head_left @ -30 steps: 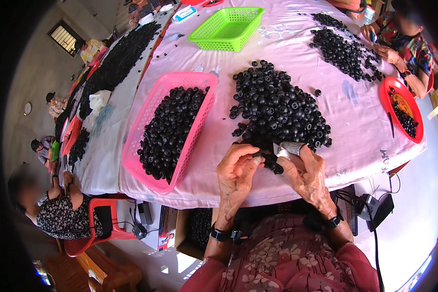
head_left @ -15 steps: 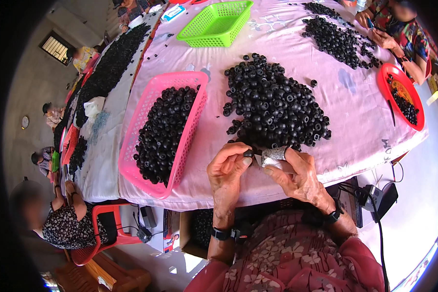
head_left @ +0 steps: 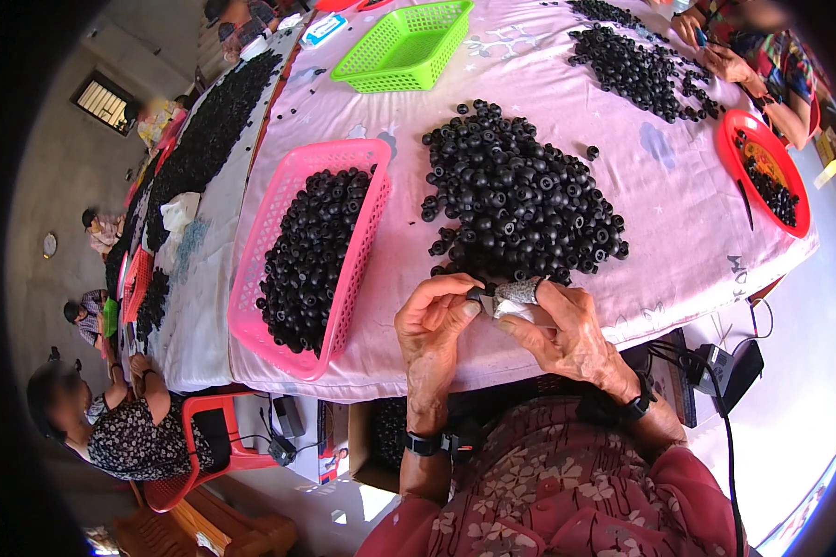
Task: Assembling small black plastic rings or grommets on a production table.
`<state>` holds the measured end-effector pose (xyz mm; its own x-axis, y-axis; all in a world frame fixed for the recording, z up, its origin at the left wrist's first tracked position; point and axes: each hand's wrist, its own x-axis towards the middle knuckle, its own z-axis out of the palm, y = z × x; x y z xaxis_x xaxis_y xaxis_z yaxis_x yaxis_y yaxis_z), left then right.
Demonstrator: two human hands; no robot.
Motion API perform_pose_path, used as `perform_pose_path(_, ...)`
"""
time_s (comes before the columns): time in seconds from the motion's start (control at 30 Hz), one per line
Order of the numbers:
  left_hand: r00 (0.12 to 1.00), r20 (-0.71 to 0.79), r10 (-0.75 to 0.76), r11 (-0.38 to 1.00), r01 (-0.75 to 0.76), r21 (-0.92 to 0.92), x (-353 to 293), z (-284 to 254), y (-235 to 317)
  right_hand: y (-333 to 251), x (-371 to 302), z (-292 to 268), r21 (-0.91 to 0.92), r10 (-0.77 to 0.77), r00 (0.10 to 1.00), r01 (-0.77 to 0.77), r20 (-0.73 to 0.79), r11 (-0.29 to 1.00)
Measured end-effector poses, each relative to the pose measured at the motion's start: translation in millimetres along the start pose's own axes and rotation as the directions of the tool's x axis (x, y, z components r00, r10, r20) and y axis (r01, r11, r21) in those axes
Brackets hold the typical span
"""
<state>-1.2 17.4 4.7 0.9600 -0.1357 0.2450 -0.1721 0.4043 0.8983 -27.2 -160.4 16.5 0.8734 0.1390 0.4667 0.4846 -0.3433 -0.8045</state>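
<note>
Over the table's near edge, my left hand (head_left: 432, 325) pinches a small hollow black rubber part (head_left: 476, 294) between thumb and fingertips. Close against it, my right hand (head_left: 574, 336) is closed around a small tool with a white wrapping (head_left: 515, 310); its tip is mostly hidden, so its exact kind cannot be told. A grey speckled cover (head_left: 518, 292) is on the right index finger. Just beyond both hands lies a large heap of similar black rubber parts (head_left: 520, 200). To the left of the heap, a pink plastic basket (head_left: 370, 232) holds many more of them.
A green basket (head_left: 358, 82) stands at the far side of the pink tablecloth (head_left: 659, 260). At the right, a red tray (head_left: 804, 206) holds black parts, near a co-worker's hand (head_left: 729, 67). More parts cover the left table. A black cable (head_left: 726, 446) hangs beside my right arm.
The view has shifted slightly. My hands stay together in nearly the same place, with the tool and the black part now closer against each other.
</note>
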Motion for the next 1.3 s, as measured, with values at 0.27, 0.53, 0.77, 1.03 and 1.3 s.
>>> perform_pose_path(0.27, 1.0, 0.011, 0.017, 0.999, -0.017, 0.038, 0, -1, -1, -2, 0, -2, -0.004, 0.045, 0.998, -0.045, 0.036, 0.999)
perform_pose_path(0.53, 1.0, 0.02, 0.005, 1.0, -0.005, 0.012, -1, -4, 1, -5, 0, -2, -0.008, 0.018, 0.999, -0.017, 0.034, 1.0)
perform_pose_path(0.77, 0.994, 0.105, -0.003, 0.998, 0.009, -0.06, -3, -8, -2, 1, 0, 5, 0.023, 0.019, 0.994, -0.017, -0.105, 1.0)
perform_pose_path(1.03, 0.999, 0.011, -0.045, 0.998, 0.046, -0.045, -2, -2, 5, 2, 1, 0, 0.078, 0.098, 0.984, -0.087, -0.148, 0.993)
perform_pose_path(1.3, 0.999, -0.048, 0.009, 0.992, -0.016, -0.129, -1, 0, 1, 1, -1, 0, 0.065, 0.119, 0.985, -0.111, -0.124, 0.992)
